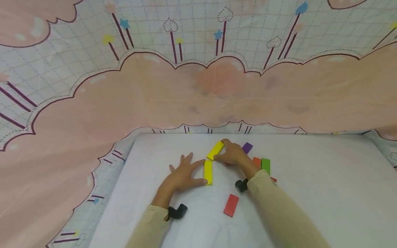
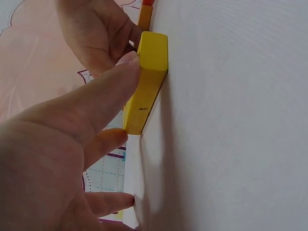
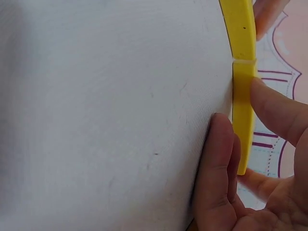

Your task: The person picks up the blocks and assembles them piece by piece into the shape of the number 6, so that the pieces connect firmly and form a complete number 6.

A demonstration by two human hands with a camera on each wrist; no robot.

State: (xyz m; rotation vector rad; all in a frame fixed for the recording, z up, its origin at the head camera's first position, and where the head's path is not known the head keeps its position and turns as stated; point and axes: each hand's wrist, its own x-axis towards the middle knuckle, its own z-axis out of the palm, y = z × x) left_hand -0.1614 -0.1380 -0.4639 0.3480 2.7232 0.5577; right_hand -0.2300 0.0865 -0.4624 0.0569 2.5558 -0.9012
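Two yellow blocks lie end to end on the white table [image 1: 173,227], the farther one slanting off to the right. My left hand [image 1: 183,174] pinches the nearer yellow block [image 1: 208,173] lengthwise, thumb at its near end and index finger at its far end. Its other fingers spread out over the tabletop. The farther yellow block [image 1: 215,150] is held by its two ends between the thumb and finger of my right hand [image 1: 234,155]. In the right wrist view, the held block [image 3: 243,106] meets its neighbour [image 3: 243,33] at a narrow seam.
Right of the right hand lie a purple block [image 1: 247,147], an orange block [image 1: 256,162] and a green block [image 1: 265,166]. The sleeve partly covers a red block [image 1: 273,179]. Another red block [image 1: 231,205] lies between the forearms. Patterned cloth [image 1: 198,93] hangs behind the table.
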